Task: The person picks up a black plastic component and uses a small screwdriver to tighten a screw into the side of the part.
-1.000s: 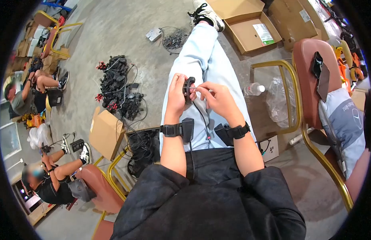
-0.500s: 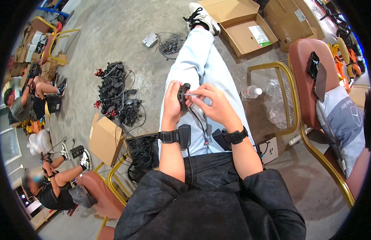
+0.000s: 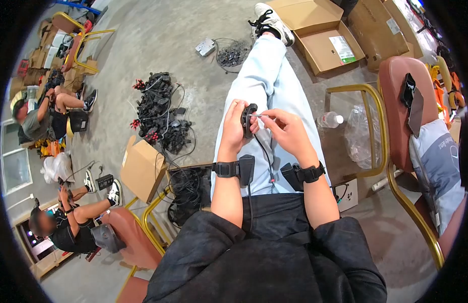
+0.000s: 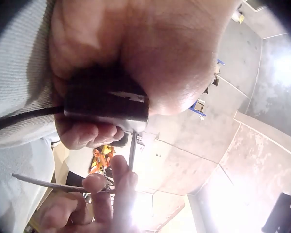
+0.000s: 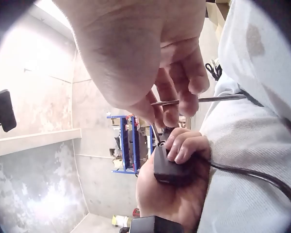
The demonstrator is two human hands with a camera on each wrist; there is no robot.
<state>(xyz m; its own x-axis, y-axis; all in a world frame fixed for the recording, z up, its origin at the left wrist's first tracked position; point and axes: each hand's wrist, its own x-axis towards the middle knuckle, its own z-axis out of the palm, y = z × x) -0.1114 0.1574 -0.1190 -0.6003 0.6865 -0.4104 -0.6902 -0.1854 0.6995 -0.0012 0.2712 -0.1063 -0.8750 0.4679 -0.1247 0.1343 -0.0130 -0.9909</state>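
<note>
My left hand (image 3: 234, 129) grips a small black housing (image 4: 106, 104) above the thigh, its fingers wrapped around the edge. A black cable (image 5: 247, 172) runs out of the housing. My right hand (image 3: 290, 132) pinches a thin metal hex key (image 5: 220, 99) between thumb and fingers. One end of the key meets the top corner of the housing; its other arm sticks out sideways past the fingers. The bend lies hidden in the fingertips. Each wrist wears a black strap with a boxy camera, on the left (image 3: 246, 169) and on the right (image 3: 293, 175).
A pile of black parts and cables (image 3: 160, 113) lies on the floor at left, beside an open cardboard box (image 3: 142, 169). At right stand a brown chair (image 3: 408, 106) and a plastic bottle (image 3: 329, 119). Two other people sit at far left.
The head view has swung, so the whole scene sits further right. Both hands keep their hold on the housing and the hex key, with only slight movement of the right fingers.
</note>
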